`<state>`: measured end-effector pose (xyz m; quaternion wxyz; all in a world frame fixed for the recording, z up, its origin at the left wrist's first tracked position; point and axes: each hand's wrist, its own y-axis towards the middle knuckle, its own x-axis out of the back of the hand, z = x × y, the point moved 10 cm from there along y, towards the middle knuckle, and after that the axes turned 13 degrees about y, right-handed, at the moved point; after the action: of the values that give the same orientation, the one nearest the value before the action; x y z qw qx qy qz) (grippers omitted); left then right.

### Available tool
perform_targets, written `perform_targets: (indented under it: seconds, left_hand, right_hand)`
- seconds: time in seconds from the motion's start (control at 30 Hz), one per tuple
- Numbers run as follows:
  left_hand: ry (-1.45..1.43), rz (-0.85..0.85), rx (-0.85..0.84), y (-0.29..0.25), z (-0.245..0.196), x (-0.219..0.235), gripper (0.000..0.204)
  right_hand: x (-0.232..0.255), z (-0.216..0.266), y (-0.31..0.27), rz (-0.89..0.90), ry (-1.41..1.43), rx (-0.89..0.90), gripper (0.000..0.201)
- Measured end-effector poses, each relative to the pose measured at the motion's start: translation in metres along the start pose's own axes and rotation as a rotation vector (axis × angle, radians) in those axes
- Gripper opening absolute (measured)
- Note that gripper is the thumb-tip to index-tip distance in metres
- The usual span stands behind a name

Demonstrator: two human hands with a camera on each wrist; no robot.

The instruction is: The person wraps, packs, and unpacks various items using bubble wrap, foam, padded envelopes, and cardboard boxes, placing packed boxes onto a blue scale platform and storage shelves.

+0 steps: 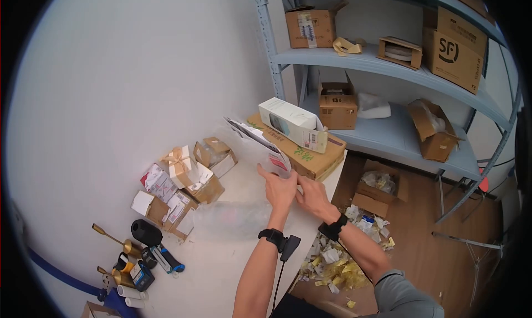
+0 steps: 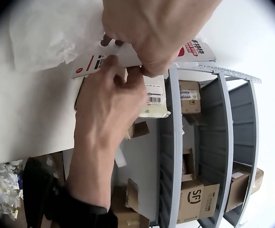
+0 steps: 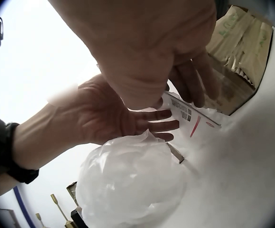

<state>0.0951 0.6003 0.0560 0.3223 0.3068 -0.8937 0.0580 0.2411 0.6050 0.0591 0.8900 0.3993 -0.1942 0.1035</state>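
Note:
Both hands are at the near end of a white printed envelope [image 1: 271, 160] with red and black markings, tilted up over the table. My left hand [image 1: 281, 191] grips its edge, with the thumb on one side and fingers behind, as the left wrist view shows. My right hand [image 1: 313, 196] pinches the same end with thumb and forefinger, close beside the left thumb. In the right wrist view, the fingers [image 3: 158, 126] of the left hand stretch along the envelope. Puffy clear plastic wrap [image 1: 235, 218] lies on the table below the left hand.
Behind the envelope, a white carton [image 1: 293, 124] lies on a flat brown box [image 1: 316, 160]. Small opened boxes [image 1: 180, 188] and tools [image 1: 160, 257] stand along the wall. Blue-grey shelving [image 1: 382, 124] bears cartons. Paper scraps [image 1: 338, 257] litter the floor beside the table [image 1: 216, 279].

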Motion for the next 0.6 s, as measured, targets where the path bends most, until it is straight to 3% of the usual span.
perform_targets:
  seconds: [0.03, 0.1, 0.17, 0.2, 0.33, 0.4, 0.43, 0.6]
  left_hand:
    - [-0.001, -0.024, 0.028, 0.002, 0.009, -0.001, 0.105]
    - [0.092, -0.083, -0.127, 0.011, 0.004, -0.009, 0.099]
    - [0.062, -0.106, -0.126, 0.016, 0.010, -0.010, 0.095]
    - [0.041, -0.100, -0.158, 0.014, 0.010, -0.012, 0.091]
    - [0.009, -0.132, -0.200, 0.011, 0.006, -0.012, 0.093]
    - [0.010, -0.132, -0.207, 0.012, 0.003, -0.012, 0.093]
    - [0.013, -0.125, -0.216, 0.012, 0.001, -0.013, 0.094]
    - [0.054, -0.140, -0.257, 0.022, -0.005, -0.006, 0.102]
  right_hand:
    - [0.024, 0.007, -0.009, -0.138, -0.003, -0.009, 0.036]
    - [0.074, -0.006, -0.028, -0.426, -0.006, -0.057, 0.046]
    - [0.094, -0.085, -0.039, -0.543, 0.305, -0.447, 0.067]
    - [0.098, -0.115, -0.038, -0.565, 0.298, -0.503, 0.084]
    - [0.092, -0.205, -0.002, -0.566, 0.359, -0.612, 0.091]
    - [0.078, -0.209, 0.028, -0.392, 0.278, -0.587, 0.091]
    - [0.076, -0.212, 0.034, -0.386, 0.277, -0.581, 0.091]
    - [0.031, -0.200, 0.078, -0.135, 0.485, -0.534, 0.083]
